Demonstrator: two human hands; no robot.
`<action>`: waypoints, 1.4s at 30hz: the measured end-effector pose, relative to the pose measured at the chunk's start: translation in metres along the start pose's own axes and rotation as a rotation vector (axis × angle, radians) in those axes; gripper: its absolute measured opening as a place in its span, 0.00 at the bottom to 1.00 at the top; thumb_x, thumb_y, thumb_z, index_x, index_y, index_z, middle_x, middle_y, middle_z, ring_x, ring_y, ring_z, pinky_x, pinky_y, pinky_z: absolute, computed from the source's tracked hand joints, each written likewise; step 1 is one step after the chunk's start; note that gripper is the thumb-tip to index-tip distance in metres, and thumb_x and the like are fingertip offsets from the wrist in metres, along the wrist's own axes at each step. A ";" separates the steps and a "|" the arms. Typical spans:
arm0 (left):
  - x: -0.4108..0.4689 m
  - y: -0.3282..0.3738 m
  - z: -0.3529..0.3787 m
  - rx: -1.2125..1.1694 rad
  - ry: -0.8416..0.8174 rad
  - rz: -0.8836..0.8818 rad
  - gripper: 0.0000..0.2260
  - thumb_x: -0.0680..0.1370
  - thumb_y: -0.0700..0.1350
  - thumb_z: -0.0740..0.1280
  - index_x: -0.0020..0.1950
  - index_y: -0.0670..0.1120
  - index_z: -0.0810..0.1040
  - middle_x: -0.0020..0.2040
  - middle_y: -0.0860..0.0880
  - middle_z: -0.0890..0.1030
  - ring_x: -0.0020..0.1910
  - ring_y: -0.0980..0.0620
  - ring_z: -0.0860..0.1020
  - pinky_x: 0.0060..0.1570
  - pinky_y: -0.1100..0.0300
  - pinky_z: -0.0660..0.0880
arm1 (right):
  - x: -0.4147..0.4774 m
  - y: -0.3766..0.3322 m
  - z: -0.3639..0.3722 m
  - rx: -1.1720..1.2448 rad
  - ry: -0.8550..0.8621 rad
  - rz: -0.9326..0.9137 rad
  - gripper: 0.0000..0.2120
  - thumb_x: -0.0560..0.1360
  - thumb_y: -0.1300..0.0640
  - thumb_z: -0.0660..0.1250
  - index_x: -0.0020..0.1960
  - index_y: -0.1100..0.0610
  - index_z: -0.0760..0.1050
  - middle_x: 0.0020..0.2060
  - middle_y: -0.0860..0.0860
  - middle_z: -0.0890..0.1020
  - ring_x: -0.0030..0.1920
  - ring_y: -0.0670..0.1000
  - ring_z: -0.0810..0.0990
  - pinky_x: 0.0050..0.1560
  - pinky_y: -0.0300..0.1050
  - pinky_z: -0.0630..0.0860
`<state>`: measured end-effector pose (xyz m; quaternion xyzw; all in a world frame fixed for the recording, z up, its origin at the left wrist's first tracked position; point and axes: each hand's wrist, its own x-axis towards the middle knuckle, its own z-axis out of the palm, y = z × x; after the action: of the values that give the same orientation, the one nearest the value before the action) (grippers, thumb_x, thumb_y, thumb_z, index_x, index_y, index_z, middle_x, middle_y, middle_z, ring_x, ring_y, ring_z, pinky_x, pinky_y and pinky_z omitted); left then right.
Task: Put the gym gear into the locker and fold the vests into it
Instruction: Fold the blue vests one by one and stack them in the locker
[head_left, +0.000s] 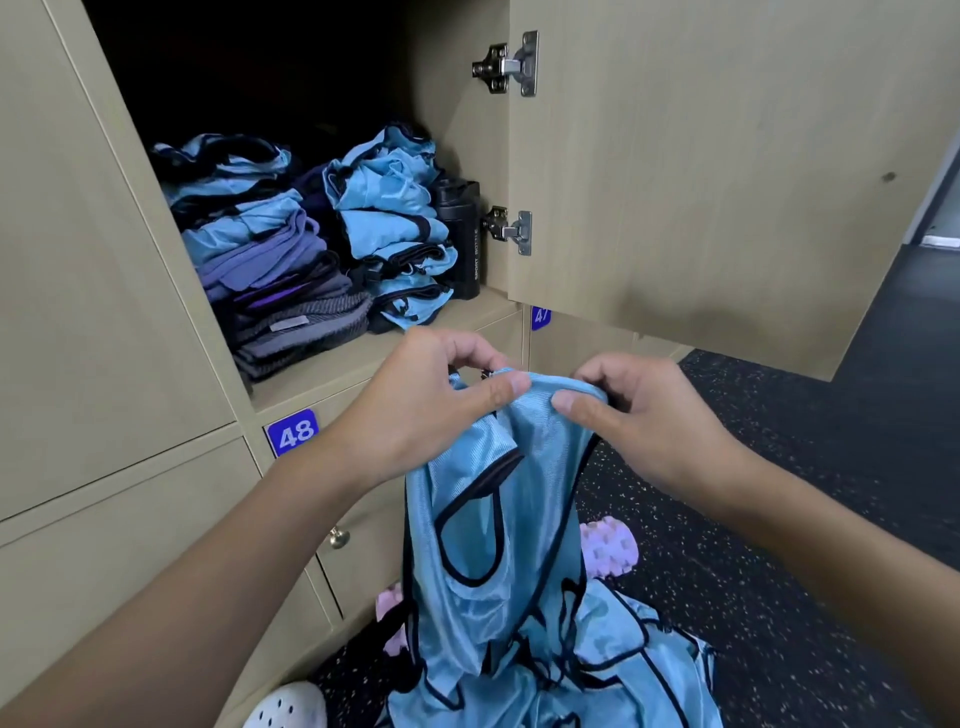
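A light blue vest (483, 525) with dark trim hangs in front of me. My left hand (431, 395) pinches its top edge on the left and my right hand (639, 415) pinches it on the right. Its lower end reaches a heap of more blue vests (613, 675) on the floor. The open locker (332, 374) holds two stacks: folded blue vests over purple and grey clothes (270, 270) on the left, and folded blue vests (395, 228) on the right. A black sport bottle (465, 239) stands at the locker's right wall.
The locker door (727, 171) stands open to the right. Closed lockers numbered 48 (293, 432) and 47 lie below. A pink foam roller (608, 551) lies on the dark speckled floor behind the vest. A white clog (288, 706) shows at the bottom.
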<state>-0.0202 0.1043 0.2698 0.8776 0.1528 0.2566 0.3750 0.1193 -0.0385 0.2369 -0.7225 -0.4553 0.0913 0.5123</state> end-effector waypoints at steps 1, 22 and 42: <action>0.000 0.000 0.000 -0.024 -0.003 -0.005 0.08 0.76 0.49 0.73 0.40 0.47 0.81 0.37 0.54 0.84 0.32 0.53 0.77 0.33 0.63 0.72 | -0.001 0.000 -0.002 -0.001 0.007 0.006 0.08 0.77 0.56 0.71 0.39 0.54 0.77 0.26 0.42 0.74 0.27 0.40 0.66 0.30 0.32 0.64; -0.003 0.006 0.006 -0.090 0.105 0.063 0.03 0.76 0.41 0.73 0.46 0.48 0.82 0.38 0.53 0.83 0.32 0.63 0.76 0.35 0.74 0.69 | -0.012 -0.026 -0.020 0.335 0.126 0.231 0.06 0.79 0.67 0.65 0.48 0.58 0.70 0.32 0.54 0.79 0.28 0.52 0.78 0.35 0.46 0.79; -0.008 0.010 0.029 -0.134 0.024 0.079 0.09 0.78 0.40 0.69 0.41 0.50 0.85 0.40 0.52 0.85 0.40 0.50 0.81 0.41 0.58 0.75 | -0.012 -0.028 -0.020 0.136 -0.076 0.126 0.07 0.76 0.63 0.70 0.43 0.54 0.84 0.33 0.47 0.82 0.34 0.42 0.76 0.38 0.32 0.73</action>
<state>-0.0092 0.0771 0.2572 0.8528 0.1051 0.2914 0.4205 0.1089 -0.0587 0.2652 -0.7093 -0.4207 0.1815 0.5356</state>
